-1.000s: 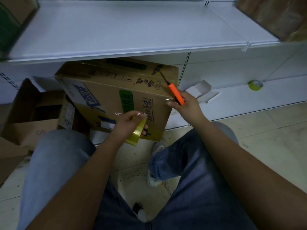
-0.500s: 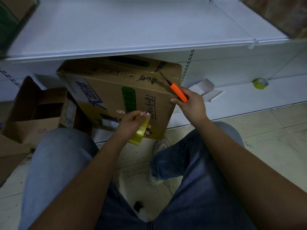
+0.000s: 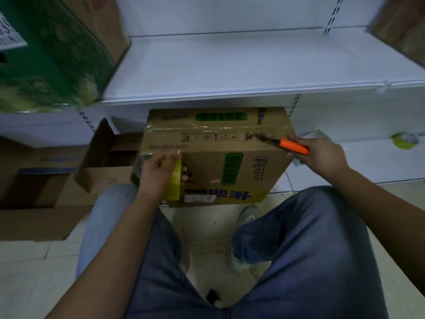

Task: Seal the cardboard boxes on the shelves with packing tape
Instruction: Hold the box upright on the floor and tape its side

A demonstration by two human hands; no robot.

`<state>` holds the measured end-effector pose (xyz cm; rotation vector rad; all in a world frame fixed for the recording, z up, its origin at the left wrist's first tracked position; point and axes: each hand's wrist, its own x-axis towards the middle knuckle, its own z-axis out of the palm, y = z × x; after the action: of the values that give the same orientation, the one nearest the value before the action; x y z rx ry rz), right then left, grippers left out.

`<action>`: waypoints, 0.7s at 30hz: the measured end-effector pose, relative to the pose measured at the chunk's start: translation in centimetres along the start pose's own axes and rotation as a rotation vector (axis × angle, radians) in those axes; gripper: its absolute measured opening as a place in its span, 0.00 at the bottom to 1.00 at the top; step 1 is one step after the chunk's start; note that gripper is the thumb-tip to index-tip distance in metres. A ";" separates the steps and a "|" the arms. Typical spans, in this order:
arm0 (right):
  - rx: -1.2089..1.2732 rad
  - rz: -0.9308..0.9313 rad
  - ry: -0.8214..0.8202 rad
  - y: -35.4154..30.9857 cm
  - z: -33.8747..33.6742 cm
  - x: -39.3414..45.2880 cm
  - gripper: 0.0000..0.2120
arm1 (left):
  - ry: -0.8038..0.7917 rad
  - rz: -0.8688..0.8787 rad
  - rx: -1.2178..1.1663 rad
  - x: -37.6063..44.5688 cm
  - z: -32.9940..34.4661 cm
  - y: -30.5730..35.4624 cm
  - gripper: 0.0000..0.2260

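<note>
Box (image 3: 220, 162) swung round; left hand (image 3: 158, 171) holds tape roll (image 3: 173, 180), right hand (image 3: 322, 153) cutter (image 3: 293, 146).

A shop or its stockroom: long white metal gondola shelves (image 3: 230, 65) on slotted uprights, printed brown cardboard cartons (image 3: 216, 155) and a green printed carton (image 3: 53, 54) stacked on them, and a pale tiled floor (image 3: 27, 272) below
</note>
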<state>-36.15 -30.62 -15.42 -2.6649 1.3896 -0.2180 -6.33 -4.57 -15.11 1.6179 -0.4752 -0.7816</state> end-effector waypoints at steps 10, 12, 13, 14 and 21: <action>0.418 0.364 0.045 -9.2 2.2 0.0 0.30 | 0.651 0.143 0.222 -0.8 -3.4 0.2 0.12; 0.505 0.399 0.051 -10.0 3.8 -0.7 0.44 | 0.726 0.105 0.233 -0.3 -3.5 0.5 0.14; 0.518 0.423 0.055 -10.1 4.4 -1.1 0.47 | 0.731 0.092 0.265 0.0 -3.7 0.6 0.14; 0.532 0.438 0.062 -10.2 4.7 -1.3 0.49 | 0.722 0.091 0.289 0.5 -4.0 0.5 0.14; 0.635 0.543 0.102 -11.1 3.8 -1.1 0.48 | 0.394 -0.031 -0.047 0.4 -3.8 0.4 0.07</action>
<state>-27.10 -23.25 -17.21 -1.7312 1.6599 -0.6149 -3.29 -2.26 -14.55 1.6870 -0.1487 -0.4740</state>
